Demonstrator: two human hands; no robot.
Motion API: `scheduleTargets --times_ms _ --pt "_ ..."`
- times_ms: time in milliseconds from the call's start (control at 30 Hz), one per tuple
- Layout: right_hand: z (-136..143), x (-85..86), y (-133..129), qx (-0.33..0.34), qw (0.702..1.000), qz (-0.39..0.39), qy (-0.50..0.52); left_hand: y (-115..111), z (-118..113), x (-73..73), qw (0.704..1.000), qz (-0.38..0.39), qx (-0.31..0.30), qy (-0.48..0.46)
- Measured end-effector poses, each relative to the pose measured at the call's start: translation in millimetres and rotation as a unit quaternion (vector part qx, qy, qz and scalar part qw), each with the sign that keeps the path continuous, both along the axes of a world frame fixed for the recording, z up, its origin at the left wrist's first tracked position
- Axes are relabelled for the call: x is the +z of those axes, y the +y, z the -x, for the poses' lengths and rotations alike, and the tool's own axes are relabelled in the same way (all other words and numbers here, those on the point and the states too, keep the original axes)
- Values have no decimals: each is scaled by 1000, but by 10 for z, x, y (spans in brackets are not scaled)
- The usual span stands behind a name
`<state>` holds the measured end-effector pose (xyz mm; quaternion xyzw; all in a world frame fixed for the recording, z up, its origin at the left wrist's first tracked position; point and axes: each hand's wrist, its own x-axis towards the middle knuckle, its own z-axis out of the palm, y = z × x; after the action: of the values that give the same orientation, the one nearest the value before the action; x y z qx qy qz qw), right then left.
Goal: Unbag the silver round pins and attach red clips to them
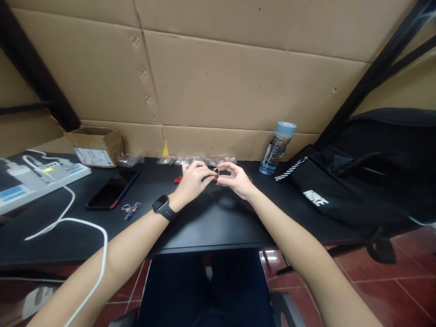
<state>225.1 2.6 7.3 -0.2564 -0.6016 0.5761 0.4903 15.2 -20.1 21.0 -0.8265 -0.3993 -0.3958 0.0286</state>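
Note:
Both my hands meet above the middle of the black table. A small dark piece with a bit of red point(217, 174) sits between their fingertips; it is too small and too covered to name. My left hand point(195, 177), with a dark watch on its wrist, pinches it from the left. Thumb and fingers of my right hand point(235, 179) curve round it from the right. Beside my left hand lies something red point(177, 179), partly hidden. Behind the hands, several small clear plastic packets point(184, 160) lie in a row along the cardboard wall.
A power strip point(76, 173), a phone point(114, 188) and a keychain point(133, 210) lie on the left, near an open cardboard box point(95, 145). A white cable point(102, 236) crosses my left forearm. A water bottle point(275, 150) and a black backpack point(340, 186) stand on the right.

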Motion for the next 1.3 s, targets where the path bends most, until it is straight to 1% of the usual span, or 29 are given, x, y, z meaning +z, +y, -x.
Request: scheduleTargets --times_ms 167,300,433,700,967,1067,1300 --pt "21 6 -18 6 1000 -1 7 13 -22 -47 999 -1 29 -22" --pt "37 7 -30 -3 1000 -16 4 10 -41 -76 999 6 30 -12" --pt "52 -10 -30 -27 999 -39 -2 5 -55 -91 999 13 36 -9" --pt "78 -57 -28 -43 998 -49 -19 11 -63 -126 999 18 39 -4" --pt "111 -44 -46 -55 997 -60 3 0 -76 -101 998 22 55 -10" --pt "107 -28 -46 -62 996 -59 3 10 -52 -95 999 13 50 -10" --pt "107 -9 -65 -52 997 -49 -8 11 -1 -94 999 -15 40 25"
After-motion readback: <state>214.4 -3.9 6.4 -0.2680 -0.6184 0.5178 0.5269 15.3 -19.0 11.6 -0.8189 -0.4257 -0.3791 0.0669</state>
